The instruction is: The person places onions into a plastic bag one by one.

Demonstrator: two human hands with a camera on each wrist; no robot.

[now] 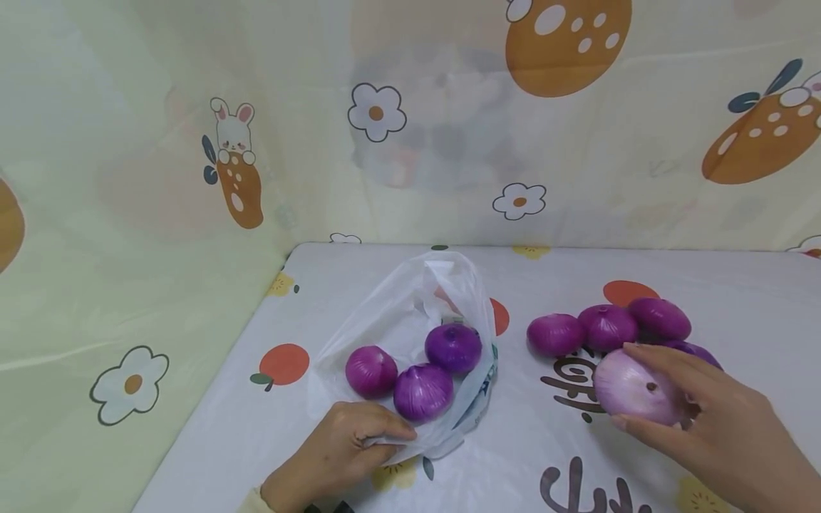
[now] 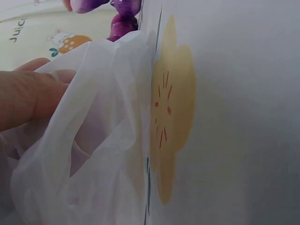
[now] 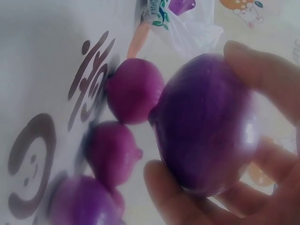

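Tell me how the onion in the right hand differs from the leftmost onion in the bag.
The held onion is gripped by the right hand; the leftmost onion rests in the bag. In the head view, the held onion looks pale lilac, the leftmost onion deeper magenta. The held onion appears larger there than the leftmost onion, perhaps from being nearer. Both are rounded.

Head: rear onion (image 1: 695,351) partly hidden behind right hand (image 1: 725,417). Left wrist: left hand (image 2: 30,96) cropped at left edge. Right wrist: bottom onion (image 3: 84,205) blurred, cut off.
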